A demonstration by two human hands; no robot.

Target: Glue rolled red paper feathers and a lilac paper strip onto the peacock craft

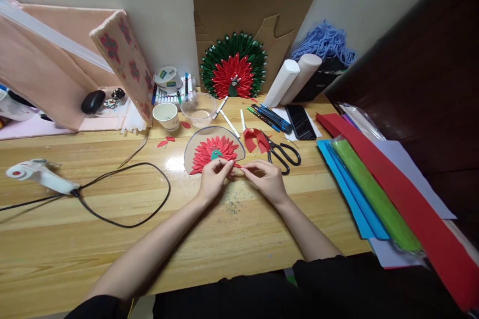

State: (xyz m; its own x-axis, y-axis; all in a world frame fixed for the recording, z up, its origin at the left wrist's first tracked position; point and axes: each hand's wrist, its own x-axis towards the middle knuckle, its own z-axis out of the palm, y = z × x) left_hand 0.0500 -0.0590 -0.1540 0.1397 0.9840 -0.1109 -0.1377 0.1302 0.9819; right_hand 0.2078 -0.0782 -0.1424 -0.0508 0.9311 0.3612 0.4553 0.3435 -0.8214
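Observation:
My left hand (214, 178) and my right hand (264, 178) meet at the middle of the wooden table (112, 239). Both pinch a small red paper petal (237, 165) between their fingertips. Just beyond the hands lies a half-round cardboard piece (194, 147) with a fan of red petals (211, 152) and a small teal centre glued on it. The petal is held at the fan's lower right edge.
Scissors (283, 153) and red paper scraps (255, 138) lie right of the fan. A glue gun (39, 174) with its black cord (123, 204) lies left. Coloured paper sheets (377, 194) cover the right edge. A cup (166, 116), bowl (198, 108), pens, phone (300, 122) and a finished fan (234, 66) stand behind.

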